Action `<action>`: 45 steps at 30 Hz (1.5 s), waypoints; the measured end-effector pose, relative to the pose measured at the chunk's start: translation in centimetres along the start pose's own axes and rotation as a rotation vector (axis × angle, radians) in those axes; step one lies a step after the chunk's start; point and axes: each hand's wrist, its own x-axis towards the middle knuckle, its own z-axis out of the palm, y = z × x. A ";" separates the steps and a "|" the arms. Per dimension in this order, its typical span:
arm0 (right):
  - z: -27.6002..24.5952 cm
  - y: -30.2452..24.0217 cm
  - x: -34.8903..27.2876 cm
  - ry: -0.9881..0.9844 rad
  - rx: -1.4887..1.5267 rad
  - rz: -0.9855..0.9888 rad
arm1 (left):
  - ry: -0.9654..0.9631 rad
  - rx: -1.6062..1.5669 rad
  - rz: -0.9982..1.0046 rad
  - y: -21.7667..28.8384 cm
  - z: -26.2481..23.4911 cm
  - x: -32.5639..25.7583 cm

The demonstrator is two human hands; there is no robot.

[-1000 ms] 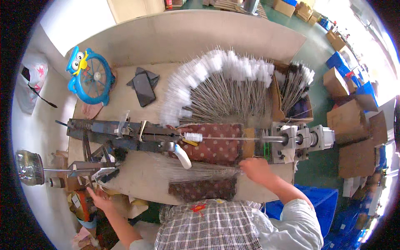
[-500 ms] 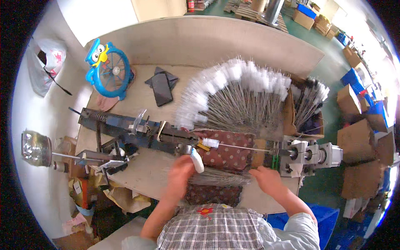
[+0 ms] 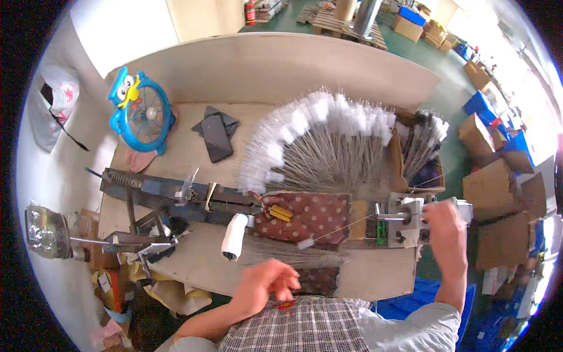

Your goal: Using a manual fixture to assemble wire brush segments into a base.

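The white brush (image 3: 305, 243) is slanting over the dotted cloth (image 3: 328, 211), its wire pointing away rightward to the spindle unit (image 3: 409, 214). Nearer its head, the left hand (image 3: 267, 286) is hovering, grip loosely spread and empty; the right hand (image 3: 444, 217) is blurring, so I cannot tell its grip

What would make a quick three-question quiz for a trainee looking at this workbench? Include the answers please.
1. Which hand is nearer the white-wrapped handle?
2. True or false: the black smartphone lies to the right of the blue duck-faced wheel.
3. Fill in: the fanned-out wire brushes have ____ bristles.

Key: 1. The left hand; 2. True; 3. White.
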 end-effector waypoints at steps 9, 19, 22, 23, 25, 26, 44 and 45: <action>6.1 -1.7 5.0 0.081 0.542 -0.087 | 0.079 1.423 0.689 -1.6 8.5 15.6; 9.3 -0.8 5.5 -0.361 0.632 0.011 | 0.517 2.100 0.739 1.8 3.9 22.1; 8.4 -0.7 5.6 -0.374 0.608 -0.094 | 0.512 2.033 0.886 1.4 1.2 21.2; 7.8 -0.8 5.8 -0.366 0.568 -0.077 | 0.501 1.950 1.005 1.1 0.8 19.8; 9.1 -0.5 5.4 -0.237 0.461 -0.143 | 0.423 1.734 1.163 1.2 1.1 15.5; 9.6 -0.5 5.3 -0.108 0.335 -0.208 | 0.397 1.643 1.137 0.7 0.8 13.5; 12.8 -17.1 12.0 -0.059 0.708 -0.424 | 0.560 -0.072 0.312 -1.1 -5.4 3.0; 12.7 -17.5 12.0 -0.060 0.677 -0.425 | 0.572 -0.258 0.289 -0.4 -5.1 3.0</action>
